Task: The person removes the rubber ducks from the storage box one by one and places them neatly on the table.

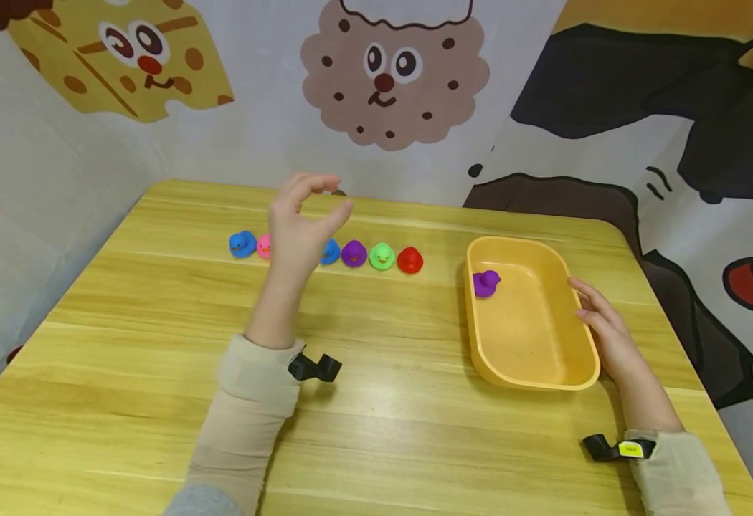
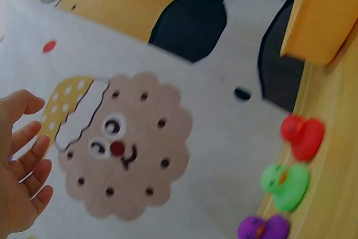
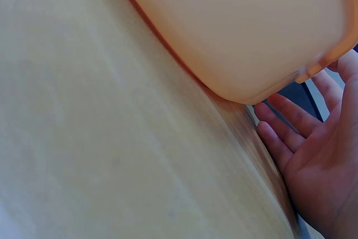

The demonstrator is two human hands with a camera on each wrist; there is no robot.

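My left hand (image 1: pixel 299 226) is raised over the row of rubber ducks, thumb and fingers curved apart with nothing between them. It hides part of the row. To its left sit a blue duck (image 1: pixel 242 244) and a partly covered pink duck (image 1: pixel 264 246). On its right are another blue duck (image 1: pixel 330 252), a purple duck (image 1: pixel 353 254), a green duck (image 1: pixel 382 256) and a red duck (image 1: pixel 410 260). My right hand (image 1: pixel 615 340) holds the right rim of a yellow plastic basin (image 1: pixel 525 383). A second purple duck (image 1: pixel 486 284) lies inside, by the left wall.
The wooden table (image 1: pixel 383 444) meets a cartoon-printed wall covering (image 1: pixel 254 158) at the back. Both wrists carry black camera mounts, the left mount (image 1: pixel 315 368) and the right mount (image 1: pixel 618 448).
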